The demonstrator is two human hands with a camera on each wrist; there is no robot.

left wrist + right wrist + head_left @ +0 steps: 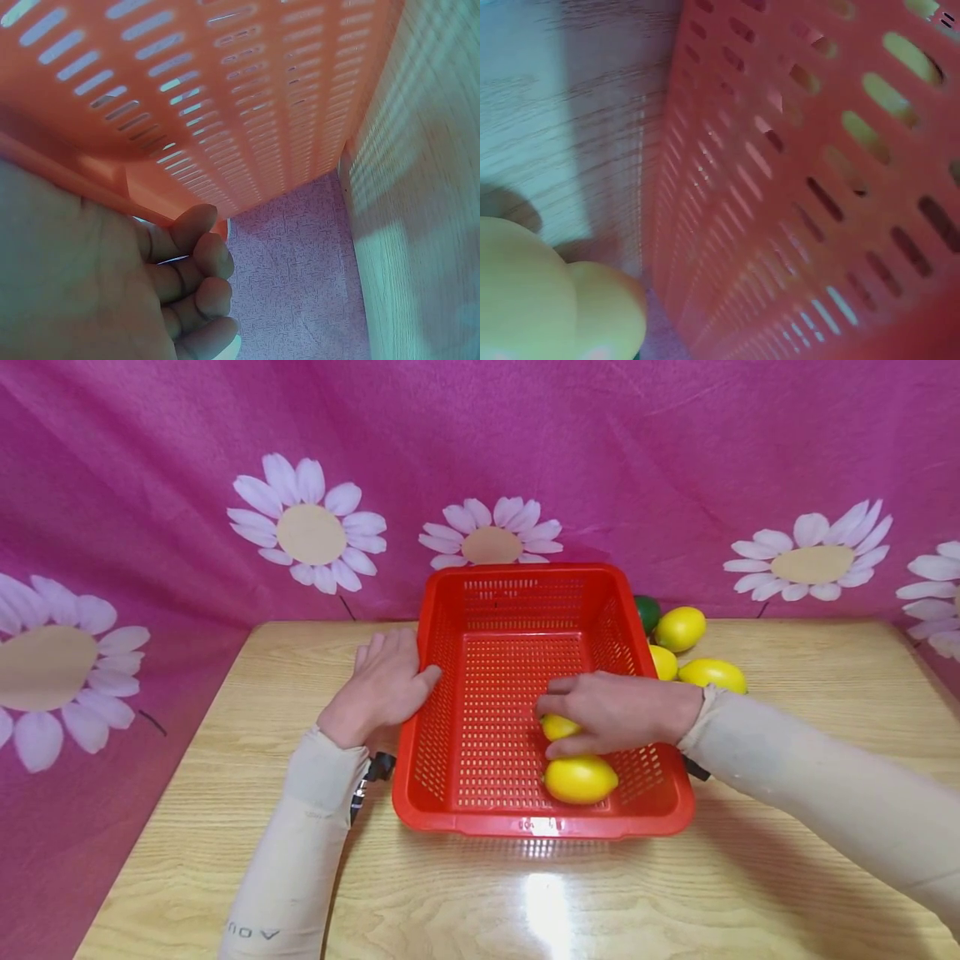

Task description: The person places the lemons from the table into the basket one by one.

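Loose lemon (581, 779) at lower right of centre, inside red basket (480, 822), near end. Just behind, right hand (611, 714) with fingers curled round a second lemon (559, 727); can't tell whether touching basket floor (498, 718). Best set fully down before loosening, clear of the loose one, to avoid rolling. Left hand (385, 681), left of centre: thumb over rim (426, 614), fingers outside; worth bracing firmly against tipping or sliding. Further back, right of centre: three more lemons (681, 628) and a green fruit (647, 613) outside basket.
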